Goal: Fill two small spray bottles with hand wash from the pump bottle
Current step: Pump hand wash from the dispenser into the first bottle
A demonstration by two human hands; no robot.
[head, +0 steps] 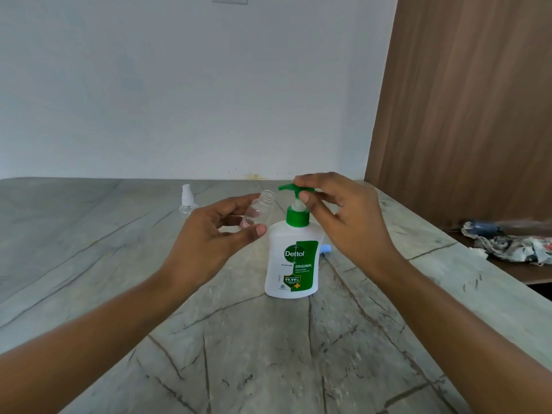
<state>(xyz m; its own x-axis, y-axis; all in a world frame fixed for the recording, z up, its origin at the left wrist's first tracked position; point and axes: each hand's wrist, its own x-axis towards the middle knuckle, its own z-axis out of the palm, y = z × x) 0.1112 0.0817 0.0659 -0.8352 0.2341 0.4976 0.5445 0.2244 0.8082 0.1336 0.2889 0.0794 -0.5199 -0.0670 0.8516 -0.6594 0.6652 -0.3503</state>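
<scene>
Clear plastic makes both small bottles. At the far left, a small clear spray bottle with a white sprayer top (186, 201) stands upright on the grey veined stone counter (268, 354), well apart from both hands; whether it holds anything I cannot tell. Next comes the left hand (209, 237), which pinches a second small clear bottle without its top (260, 210) between thumb and fingers, lifted above the counter. The long axis of this bottle is tilted, and its open threaded neck points up and to the right, toward the pump. Just to the right stands the white pump bottle with a green label (294, 258), upright on the counter. Its green pump head (288, 187) has the spout turned to the left, so the spout tip is just beside the open neck and a little above it. The right hand (343, 216) holds this pump head, with fingers curled over the top and the thumb against the stem below. I judge that the coming move turns on this small gap: the neck must sit directly under the spout tip before the right hand presses, and the left hand is the nearer one to close it. If the mouth is off to the side, the soap will probably fall on the counter. A crumpled patterned cloth (513, 246) lies at the far right, beyond the counter edge.
</scene>
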